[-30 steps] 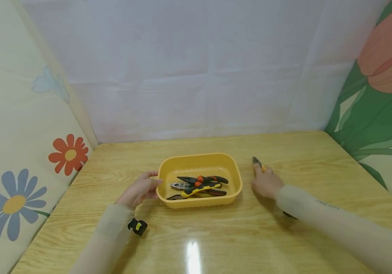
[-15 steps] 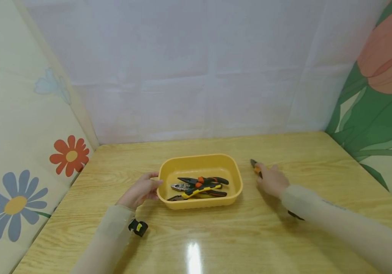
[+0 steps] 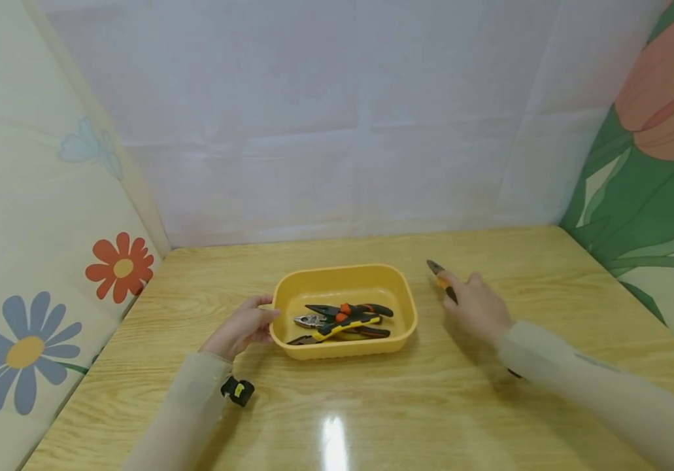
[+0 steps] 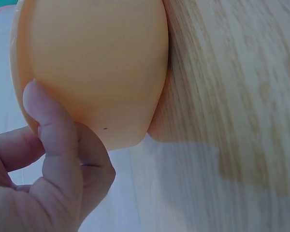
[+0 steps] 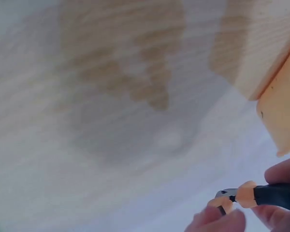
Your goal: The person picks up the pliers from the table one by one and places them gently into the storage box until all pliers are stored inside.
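Note:
A yellow plastic tray stands in the middle of the table. My left hand grips its left end; in the left wrist view the thumb and fingers pinch the rim. Inside lie several pliers: long-nose pliers with black and red handles on top, silver-headed pliers, and yellow-and-black handled pliers. To the right of the tray, my right hand holds another pair of pliers with orange-and-black handles, its dark tip pointing away to the upper left. The right wrist view shows its handles between thumb and fingers.
The wooden table reaches back to a pale hanging cloth. Flower-printed cloths stand at both sides, with a red flower on the left one. A black wrist strap piece sits below the left wrist.
The right hand has drawn back slightly to the right, and the pliers in it now show more of their head and handles. The left hand and the tray stay in place.

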{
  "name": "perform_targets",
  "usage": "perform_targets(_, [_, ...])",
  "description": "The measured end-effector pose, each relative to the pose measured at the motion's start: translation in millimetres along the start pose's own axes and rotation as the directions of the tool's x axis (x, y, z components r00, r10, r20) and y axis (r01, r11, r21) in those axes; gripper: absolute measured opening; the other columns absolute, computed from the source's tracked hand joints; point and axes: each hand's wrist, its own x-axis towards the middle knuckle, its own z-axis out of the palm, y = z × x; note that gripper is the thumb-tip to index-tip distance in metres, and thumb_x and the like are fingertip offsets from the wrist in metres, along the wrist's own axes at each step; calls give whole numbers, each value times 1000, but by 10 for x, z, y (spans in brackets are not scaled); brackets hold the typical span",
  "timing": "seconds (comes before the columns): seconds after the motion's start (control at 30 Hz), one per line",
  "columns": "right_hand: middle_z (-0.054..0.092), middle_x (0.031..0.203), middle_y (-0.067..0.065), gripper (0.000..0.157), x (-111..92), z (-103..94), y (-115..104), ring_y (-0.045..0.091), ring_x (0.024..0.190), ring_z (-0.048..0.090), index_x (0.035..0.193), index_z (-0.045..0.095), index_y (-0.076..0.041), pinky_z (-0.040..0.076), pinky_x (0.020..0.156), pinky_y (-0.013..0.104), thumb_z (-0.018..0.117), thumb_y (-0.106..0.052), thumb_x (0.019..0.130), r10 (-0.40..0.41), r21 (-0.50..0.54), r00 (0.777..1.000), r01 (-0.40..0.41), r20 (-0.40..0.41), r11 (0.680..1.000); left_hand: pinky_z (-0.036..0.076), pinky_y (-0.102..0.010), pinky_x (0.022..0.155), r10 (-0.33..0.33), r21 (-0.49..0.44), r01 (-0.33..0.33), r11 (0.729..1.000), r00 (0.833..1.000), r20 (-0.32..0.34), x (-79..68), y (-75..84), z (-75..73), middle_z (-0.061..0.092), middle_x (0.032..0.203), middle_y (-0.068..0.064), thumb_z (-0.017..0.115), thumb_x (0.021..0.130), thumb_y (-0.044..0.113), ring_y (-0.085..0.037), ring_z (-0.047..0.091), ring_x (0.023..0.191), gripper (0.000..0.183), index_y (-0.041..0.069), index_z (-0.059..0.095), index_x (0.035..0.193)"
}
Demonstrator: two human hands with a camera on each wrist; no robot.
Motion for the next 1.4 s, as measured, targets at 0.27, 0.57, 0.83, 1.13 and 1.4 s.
perform_targets(0.27, [41,81,20,45,-66,-55,-28,23,53,40,137,50,-6,33,39,30,57,-18,95,-123,-107,989,114,-80,988,51,-22,51,22,-2,-22,1000,1000,16,-11,-2,-8,58,91,-15,47,101,5,-13,54,60,52,-9,24,145])
perform_targets(0.57, [43,78,19,41,-101,-98,-96,22,51,40,132,56,-9,33,37,29,60,-15,92,-207,-173,967,180,-150,968,50,-21,52,0,1,0,1000,1000,-1,10,6,-5,57,89,-13,47,101,6,-12,54,61,52,-7,25,145])
perform_targets(0.83, [45,81,19,42,-103,-122,-229,21,52,41,134,54,-10,35,37,28,60,-17,93,-226,-220,963,191,-146,957,51,-22,52,-1,8,1,1000,1000,-2,18,10,-4,58,88,-13,48,100,6,-13,54,60,51,-7,26,144])
perform_targets(1.13, [47,81,16,39,-114,-92,-313,19,51,39,127,53,-2,35,40,28,62,-15,91,-334,-238,916,282,-221,929,51,-22,52,5,7,-5,1000,1000,3,17,0,0,60,85,-13,48,101,6,-13,56,60,51,-8,26,144])
perform_targets(1.4, [48,81,15,37,-112,-100,-407,18,52,39,125,55,-3,34,38,26,61,-15,90,-370,-248,901,314,-225,917,51,-22,52,7,3,-7,1000,1000,5,25,-13,-4,60,84,-12,47,101,6,-12,56,60,50,-8,26,144])
